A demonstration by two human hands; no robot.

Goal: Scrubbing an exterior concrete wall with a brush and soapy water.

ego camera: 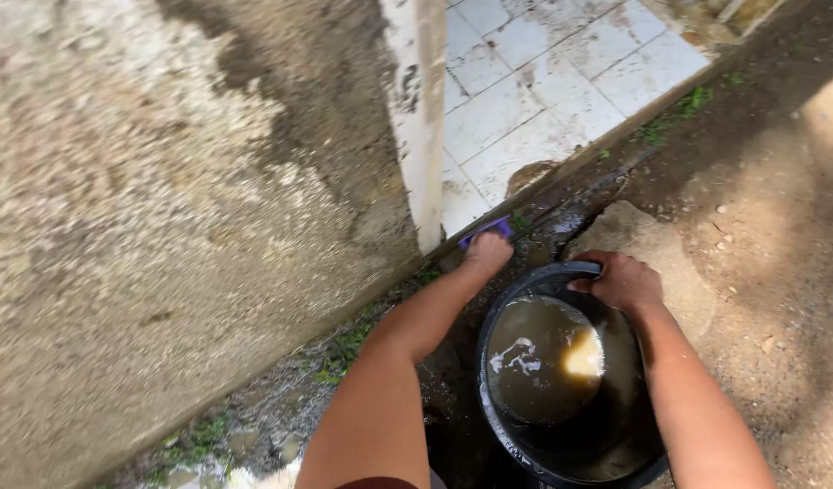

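My left hand (487, 254) is closed on a purple brush (485, 230) and holds it at the foot of the wall corner, where the white pillar edge (416, 127) meets the ground. My right hand (621, 281) grips the far rim of a black bucket (525, 435) that stands on the dirt between my arms. The bucket holds murky brown water with a bright patch of reflected light. Most of the brush is hidden behind my fingers.
A rough grey rendered wall (163, 226) fills the left, wet and dark near the corner. White tiled floor (543, 91), stained, lies beyond the pillar. Bare earth (761, 226) with small stones spreads to the right. Weeds grow along the wall's base (344, 353).
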